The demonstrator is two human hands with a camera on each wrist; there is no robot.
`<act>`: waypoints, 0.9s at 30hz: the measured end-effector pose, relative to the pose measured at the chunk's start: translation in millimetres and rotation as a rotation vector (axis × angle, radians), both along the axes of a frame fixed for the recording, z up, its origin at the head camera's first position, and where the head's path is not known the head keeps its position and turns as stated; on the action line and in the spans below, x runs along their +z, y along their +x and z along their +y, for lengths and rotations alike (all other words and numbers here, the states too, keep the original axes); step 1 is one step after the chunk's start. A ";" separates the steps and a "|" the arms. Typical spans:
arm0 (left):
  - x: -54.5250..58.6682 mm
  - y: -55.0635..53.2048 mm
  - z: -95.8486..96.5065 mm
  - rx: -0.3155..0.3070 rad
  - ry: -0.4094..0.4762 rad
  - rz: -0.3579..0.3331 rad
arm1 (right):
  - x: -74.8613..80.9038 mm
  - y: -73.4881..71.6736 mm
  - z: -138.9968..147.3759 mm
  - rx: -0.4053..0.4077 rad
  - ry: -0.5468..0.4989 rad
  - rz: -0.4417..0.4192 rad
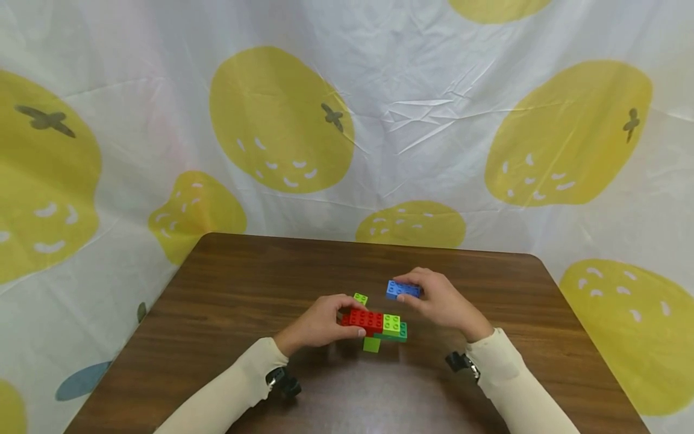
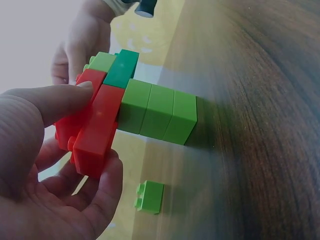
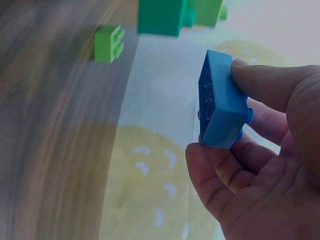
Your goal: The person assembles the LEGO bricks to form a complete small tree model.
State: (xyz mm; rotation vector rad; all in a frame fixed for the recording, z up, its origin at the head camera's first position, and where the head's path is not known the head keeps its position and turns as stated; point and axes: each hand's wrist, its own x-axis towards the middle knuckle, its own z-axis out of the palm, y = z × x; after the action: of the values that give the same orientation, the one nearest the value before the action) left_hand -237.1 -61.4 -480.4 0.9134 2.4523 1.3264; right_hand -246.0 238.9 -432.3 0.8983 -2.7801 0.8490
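Brick build [image 1: 372, 322], firmly gripped
The left hand [image 1: 320, 323] pinches it, seemingly for steadiness; beyond the build's right end, the right hand [image 1: 438, 299] holds a blue studded brick [image 1: 401, 290] by its sides, perhaps leaving the underside free.

The two red bricks [image 1: 366, 320] are plain bright red. At their right end come a yellowish lime-green brick [image 1: 391, 324] and a deeper, bluish-green brick [image 1: 403, 333]. Beneath the red bricks, the leg of three bricks [image 2: 158, 112] is lime green throughout, as is the loose single brick [image 2: 151, 196] beyond them. The brick held to their right [image 3: 227, 95] is solid blue. Under everything, the tabletop [image 1: 282, 265] is dark brown with streaky wood grain. Behind the red bricks, the white curtain [image 1: 390, 36] carries big yellow lemons with grey-brown stem marks and curved white dashes, plus a grey-blue leaf [image 1: 83, 381]. Nearer than the bricks, both sleeves [image 1: 222, 386] are plain cream and the wrist cameras [image 1: 290, 386] black.
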 end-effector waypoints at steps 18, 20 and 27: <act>-1.6 -2.5 -1.3 -0.012 0.003 0.014 | 7.5 23.8 -36.9 0.151 -0.021 -0.024; -1.4 -2.4 -1.6 -0.015 0.003 0.016 | 5.9 24.8 -39.9 0.159 -0.021 -0.023; -1.6 -2.3 -1.9 -0.015 0.015 0.027 | 0.6 27.9 -46.0 0.174 -0.008 0.013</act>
State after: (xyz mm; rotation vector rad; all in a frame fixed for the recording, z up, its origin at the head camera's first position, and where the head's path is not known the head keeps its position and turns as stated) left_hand -239.4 -63.3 -482.0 0.9578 2.4543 1.3377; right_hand -218.1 192.8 -431.7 1.1529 -2.7155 0.8731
